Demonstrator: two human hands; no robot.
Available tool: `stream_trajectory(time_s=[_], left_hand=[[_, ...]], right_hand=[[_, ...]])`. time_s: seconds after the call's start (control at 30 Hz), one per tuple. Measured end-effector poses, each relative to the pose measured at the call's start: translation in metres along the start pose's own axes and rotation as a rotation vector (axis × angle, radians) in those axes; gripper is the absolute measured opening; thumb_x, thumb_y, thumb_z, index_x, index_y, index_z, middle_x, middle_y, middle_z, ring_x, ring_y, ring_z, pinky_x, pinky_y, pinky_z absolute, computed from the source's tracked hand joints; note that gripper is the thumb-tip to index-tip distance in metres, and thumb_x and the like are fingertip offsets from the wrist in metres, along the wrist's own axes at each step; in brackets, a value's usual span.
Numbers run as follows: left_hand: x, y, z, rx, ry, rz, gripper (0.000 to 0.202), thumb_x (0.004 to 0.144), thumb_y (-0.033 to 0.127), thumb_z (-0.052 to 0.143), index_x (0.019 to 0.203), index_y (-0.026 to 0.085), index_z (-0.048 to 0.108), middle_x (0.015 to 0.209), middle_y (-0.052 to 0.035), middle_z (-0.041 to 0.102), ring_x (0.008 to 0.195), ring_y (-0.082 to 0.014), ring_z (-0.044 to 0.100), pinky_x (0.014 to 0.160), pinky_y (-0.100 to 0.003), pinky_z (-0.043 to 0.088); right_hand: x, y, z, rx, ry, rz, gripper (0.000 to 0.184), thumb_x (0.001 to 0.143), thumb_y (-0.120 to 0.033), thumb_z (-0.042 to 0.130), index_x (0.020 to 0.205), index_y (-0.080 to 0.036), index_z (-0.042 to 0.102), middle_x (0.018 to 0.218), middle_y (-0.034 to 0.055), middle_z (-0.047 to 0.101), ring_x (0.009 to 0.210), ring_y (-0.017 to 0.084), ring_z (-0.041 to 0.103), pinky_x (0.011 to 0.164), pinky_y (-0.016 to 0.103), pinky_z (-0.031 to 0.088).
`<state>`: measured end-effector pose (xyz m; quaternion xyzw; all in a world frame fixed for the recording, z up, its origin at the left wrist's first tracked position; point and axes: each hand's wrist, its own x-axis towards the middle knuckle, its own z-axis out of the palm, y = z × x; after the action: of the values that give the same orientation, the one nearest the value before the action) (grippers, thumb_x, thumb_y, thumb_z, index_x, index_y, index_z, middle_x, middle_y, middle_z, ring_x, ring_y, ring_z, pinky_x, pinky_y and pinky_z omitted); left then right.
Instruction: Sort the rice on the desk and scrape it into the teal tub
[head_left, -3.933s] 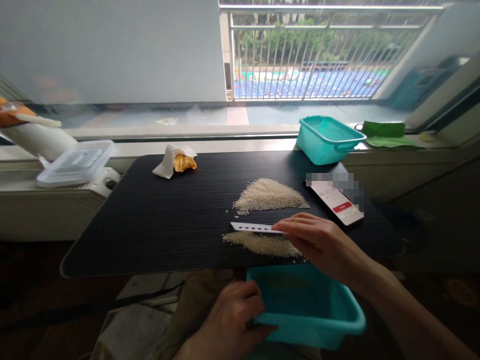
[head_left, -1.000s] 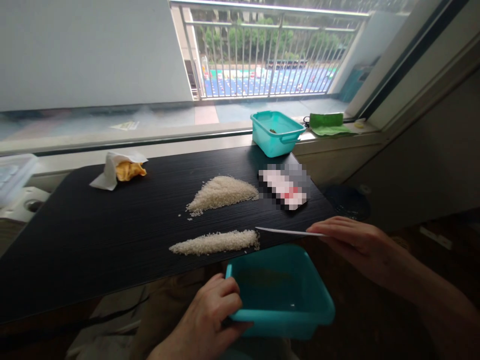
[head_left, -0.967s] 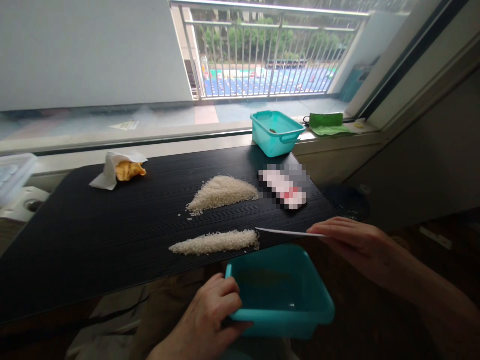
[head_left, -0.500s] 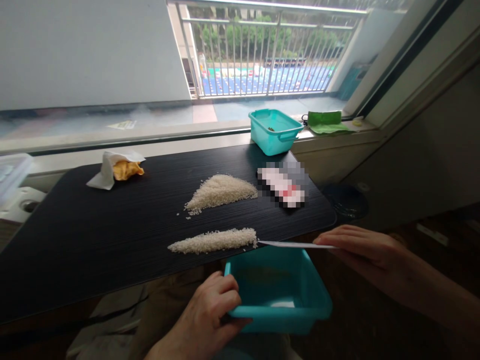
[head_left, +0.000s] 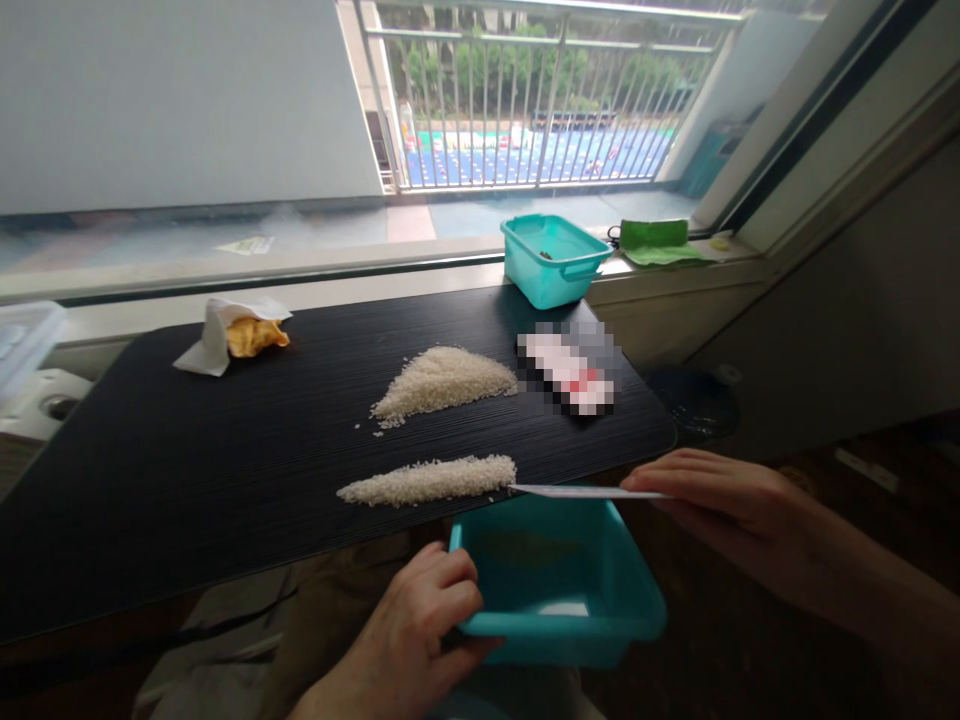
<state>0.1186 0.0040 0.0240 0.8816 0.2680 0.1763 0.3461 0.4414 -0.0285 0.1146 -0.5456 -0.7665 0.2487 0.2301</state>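
My left hand (head_left: 431, 615) grips the left rim of a teal plastic basin (head_left: 570, 628), which sits just below the table's front edge. My right hand (head_left: 724, 500) pinches a thin, flat white card (head_left: 577, 491), seen almost edge-on. The card's far tip touches or nearly touches the right end of a long, narrow row of rice (head_left: 431, 481) near the table's edge. Behind that row lies a larger fan-shaped pile of rice (head_left: 446, 382), with several loose grains at its left.
On the black table (head_left: 225, 470) lie a white paper packet with something orange-yellow (head_left: 257, 337) and a blurred-out flat object (head_left: 570, 370). A second teal basin (head_left: 555, 262) stands at the back right, near a green cloth (head_left: 656, 243) on the sill.
The card's tip has shifted slightly left, to the end of the rice row. My left hand keeps its hold on the basin, and both rice piles look the same.
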Motion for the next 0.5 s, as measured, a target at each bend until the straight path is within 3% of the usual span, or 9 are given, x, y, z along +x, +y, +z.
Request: stream_trajectory(time_s=[0.33, 0.43, 0.5], left_hand=[[-0.002, -0.003, 0.001, 0.008, -0.030, -0.020, 0.024, 0.078, 0.005, 0.072, 0.071, 0.018, 0.054, 0.082, 0.0009, 0.060, 0.077, -0.0154, 0.055, 0.071, -0.027, 0.042], [-0.003, -0.004, 0.001, 0.005, -0.037, -0.015, 0.024, 0.077, 0.005, 0.074, 0.071, 0.017, 0.053, 0.083, 0.0010, 0.060, 0.076, -0.0150, 0.055, 0.071, -0.027, 0.041], [-0.002, -0.004, 0.001, 0.004, -0.044, -0.014, 0.024, 0.077, 0.006, 0.074, 0.072, 0.017, 0.054, 0.083, 0.0007, 0.060, 0.076, -0.0149, 0.055, 0.071, -0.026, 0.041]], right_hand=[[0.018, -0.005, 0.006, 0.051, -0.101, -0.072, 0.025, 0.097, -0.023, 0.052, 0.114, -0.029, 0.069, 0.109, 0.0031, 0.073, 0.101, 0.018, 0.067, 0.085, 0.027, 0.054], [0.018, -0.005, 0.002, 0.043, -0.160, -0.059, 0.025, 0.097, -0.025, 0.052, 0.112, -0.029, 0.070, 0.108, 0.0034, 0.073, 0.099, 0.019, 0.068, 0.082, 0.027, 0.055], [0.015, -0.002, -0.003, 0.023, -0.131, -0.031, 0.023, 0.096, -0.026, 0.053, 0.110, -0.030, 0.071, 0.106, 0.0032, 0.073, 0.096, 0.020, 0.069, 0.080, 0.027, 0.056]])
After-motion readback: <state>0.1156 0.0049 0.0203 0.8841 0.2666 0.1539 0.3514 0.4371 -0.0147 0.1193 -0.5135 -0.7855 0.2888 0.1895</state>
